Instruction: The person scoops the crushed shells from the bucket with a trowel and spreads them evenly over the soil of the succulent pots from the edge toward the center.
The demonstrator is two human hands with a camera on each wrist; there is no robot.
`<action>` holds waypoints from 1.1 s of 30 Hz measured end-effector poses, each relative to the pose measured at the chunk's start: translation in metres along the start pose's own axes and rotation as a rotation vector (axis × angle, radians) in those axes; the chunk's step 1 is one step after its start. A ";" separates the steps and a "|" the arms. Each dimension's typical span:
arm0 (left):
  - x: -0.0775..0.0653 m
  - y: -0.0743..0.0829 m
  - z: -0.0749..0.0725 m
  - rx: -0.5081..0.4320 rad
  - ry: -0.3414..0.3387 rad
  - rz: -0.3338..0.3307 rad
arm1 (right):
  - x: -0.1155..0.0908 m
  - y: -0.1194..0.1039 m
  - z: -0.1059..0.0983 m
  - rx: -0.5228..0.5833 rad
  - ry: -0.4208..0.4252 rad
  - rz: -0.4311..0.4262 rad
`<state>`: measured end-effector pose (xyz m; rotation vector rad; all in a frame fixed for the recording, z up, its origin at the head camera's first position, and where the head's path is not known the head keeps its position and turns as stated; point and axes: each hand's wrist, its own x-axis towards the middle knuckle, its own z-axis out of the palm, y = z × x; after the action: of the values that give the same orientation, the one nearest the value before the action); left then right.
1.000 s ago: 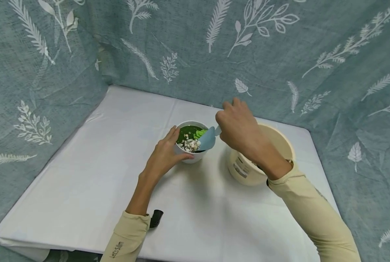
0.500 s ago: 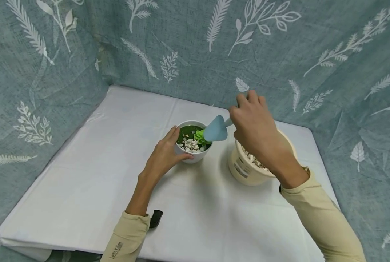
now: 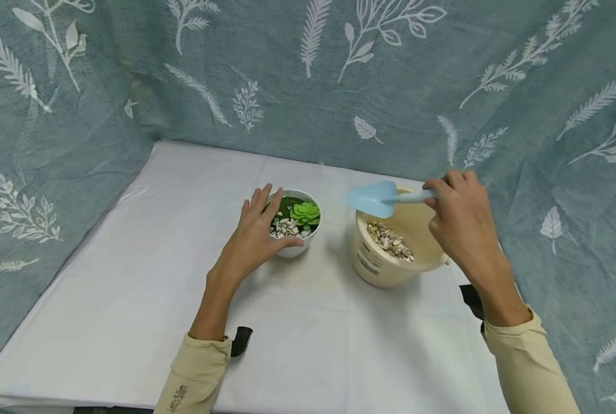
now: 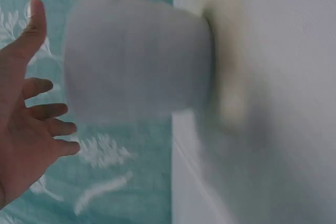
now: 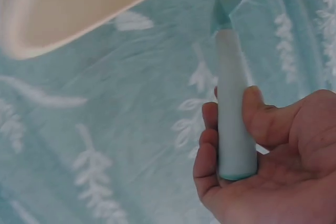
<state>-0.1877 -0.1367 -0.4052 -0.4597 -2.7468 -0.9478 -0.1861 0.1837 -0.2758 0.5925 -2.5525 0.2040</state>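
Left hand (image 3: 253, 233): fingers spread, grasping nothing; the white pot (image 3: 291, 251), containing a green plant (image 3: 305, 213) and pale pebbles (image 3: 286, 228), stands just to its right. Right hand (image 3: 463, 215): fingers curled around the handle (image 5: 233, 103) of a blue trowel (image 3: 373, 199), its blade pointing leftward from the hand. The bucket (image 3: 391, 277), holding gravel (image 3: 391, 240), stands to the left of this hand.

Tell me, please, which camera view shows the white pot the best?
The head view: the white pot is partly covered, but its rim, the green plant and the pale stones inside are visible. The left wrist view shows only its outside, larger but blurred; the right wrist view, nothing.
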 end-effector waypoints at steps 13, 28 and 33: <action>0.044 0.089 0.056 -0.003 -0.076 0.325 | -0.013 0.057 0.017 -0.391 -0.105 -0.281; 0.045 0.106 0.082 -0.020 -0.136 0.333 | -0.017 0.056 0.073 -0.484 -0.160 -0.332; 0.046 0.104 0.081 -0.021 -0.111 0.320 | -0.018 0.065 0.074 -0.379 -0.169 -0.252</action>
<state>-0.2009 0.0017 -0.3961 -0.9475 -2.6460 -0.8931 -0.2338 0.2303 -0.3506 0.7957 -2.5467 -0.4238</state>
